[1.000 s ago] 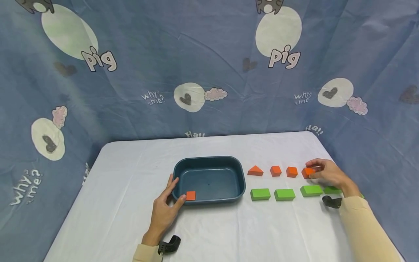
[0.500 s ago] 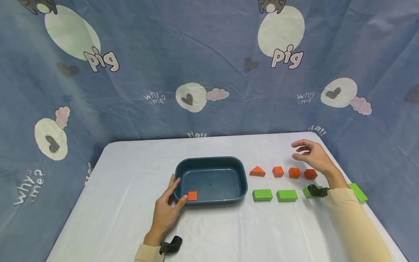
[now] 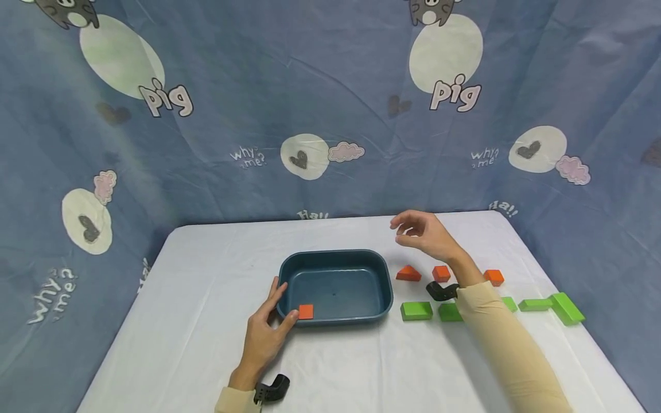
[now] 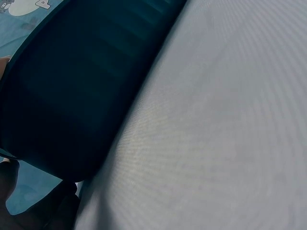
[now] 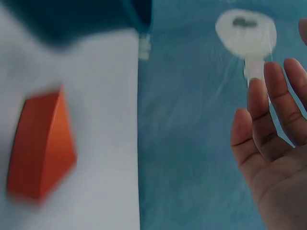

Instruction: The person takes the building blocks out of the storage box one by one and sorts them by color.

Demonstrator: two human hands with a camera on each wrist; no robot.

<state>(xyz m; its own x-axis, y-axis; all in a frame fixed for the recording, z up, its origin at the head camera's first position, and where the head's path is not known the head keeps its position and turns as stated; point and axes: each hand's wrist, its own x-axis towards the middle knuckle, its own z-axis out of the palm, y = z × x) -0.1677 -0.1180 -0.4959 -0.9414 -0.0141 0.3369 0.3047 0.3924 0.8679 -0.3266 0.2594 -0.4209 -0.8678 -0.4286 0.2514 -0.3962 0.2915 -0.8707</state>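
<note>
My left hand [image 3: 263,338] is at the near left corner of a dark blue plastic bin [image 3: 384,304], fingers spread along the left rim and thumb on the front edge. In the left wrist view the bin wall [image 4: 72,96] fills the upper left. A square orange block [image 3: 306,311] lies inside the bin, right by the thumb. Beyond the orange row, my right hand [image 3: 423,232] hovers with its fingers loosely bent and nothing between them. Below it stand an orange triangular block [image 3: 409,273] and an orange block [image 3: 441,273]; the right wrist view shows the triangular block [image 5: 43,148] large.
Green rectangular blocks line up nearer me, among them one by the bin [image 3: 416,311] and one at the right edge [image 3: 567,308]. Another orange block [image 3: 494,278] sits right of my forearm, which hides part of both rows. A printed blue curtain [image 3: 330,115] surrounds the white table [image 3: 206,298].
My right hand has left the rightmost orange block, risen, and moved left toward the bin, with that block remaining on the table. The left hand stays at the bin's corner.
</note>
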